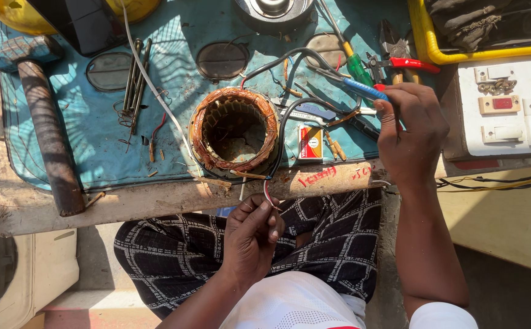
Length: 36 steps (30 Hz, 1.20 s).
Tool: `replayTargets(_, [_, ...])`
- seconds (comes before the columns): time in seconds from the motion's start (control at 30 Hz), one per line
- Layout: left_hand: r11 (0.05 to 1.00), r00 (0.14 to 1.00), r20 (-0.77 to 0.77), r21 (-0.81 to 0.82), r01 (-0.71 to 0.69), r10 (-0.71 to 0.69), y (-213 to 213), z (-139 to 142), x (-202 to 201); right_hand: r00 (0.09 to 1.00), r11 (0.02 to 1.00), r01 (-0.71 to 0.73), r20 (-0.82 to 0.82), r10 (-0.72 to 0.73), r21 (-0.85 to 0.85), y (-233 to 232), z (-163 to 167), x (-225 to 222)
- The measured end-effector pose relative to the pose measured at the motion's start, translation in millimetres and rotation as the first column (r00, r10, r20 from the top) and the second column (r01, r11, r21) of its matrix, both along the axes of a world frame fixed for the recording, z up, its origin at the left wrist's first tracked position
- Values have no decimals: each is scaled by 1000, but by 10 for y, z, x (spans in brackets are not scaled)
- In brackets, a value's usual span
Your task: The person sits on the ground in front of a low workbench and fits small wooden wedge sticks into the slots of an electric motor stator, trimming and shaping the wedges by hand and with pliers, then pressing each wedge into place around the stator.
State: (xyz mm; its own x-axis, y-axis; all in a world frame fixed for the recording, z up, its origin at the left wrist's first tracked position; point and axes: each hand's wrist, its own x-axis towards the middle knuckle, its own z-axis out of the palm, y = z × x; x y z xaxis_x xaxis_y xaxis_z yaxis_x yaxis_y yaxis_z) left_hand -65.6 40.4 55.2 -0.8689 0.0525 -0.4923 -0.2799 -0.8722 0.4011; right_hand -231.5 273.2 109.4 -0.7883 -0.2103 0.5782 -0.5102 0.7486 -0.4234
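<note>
— From the head view, what does the left hand (250, 234) hold?

— It pinches the ends of thin wires (268, 194) between thumb and fingertips, just below the edge of the wooden bench (155, 201). The wires run up and away from the person, over the bench edge, to the motor stator (235, 129), which sits just beyond that hand.

— How does the stator lie?

— On its end face, its bore opening upward toward the camera, so its long axis stands roughly upright; copper windings ring the hole. It rests on a blue mat (88, 134).

— And the right hand (410, 131)?

— Closed round a blue-handled tool (363, 89) (the kind of tool cannot be told), whose shaft slants up and to the left of that hand, toward the black cable above the stator.

— What lies about?

— Just left of the right hand, a small matchbox-like box (311, 142). Beyond it, red-handled pliers (399, 58) and a green-handled screwdriver (354, 64). To its right, a white switchboard (509, 109). Well left of the left hand, a hammer (46, 122), its handle running toward the person.
</note>
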Motion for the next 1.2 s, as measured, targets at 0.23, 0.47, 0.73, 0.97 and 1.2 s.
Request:
replayTargets(0.23, [998,1000,-11,64,-1,2,-17,-5,8,990,999,48,130,-47,-5,27,116,245])
replayTargets(0.47, [999,1000,25,32,17,-18,-43,13,23,992,988,-9,123,-10,156,-35,23,410])
replayTargets(0.73, [1000,1000,24,25,3,-4,-39,18,20,969,958,-109,243,43,266,-258,-44,79])
replayTargets(0.97, [999,1000,8,24,24,-24,-33,-7,12,936,884,-30,297,189,-467,-39,-93,265])
replayTargets(1.2, [999,999,8,1,41,-41,-32,-16,-12,706,16,220,170,688,-975,152,-255,508])
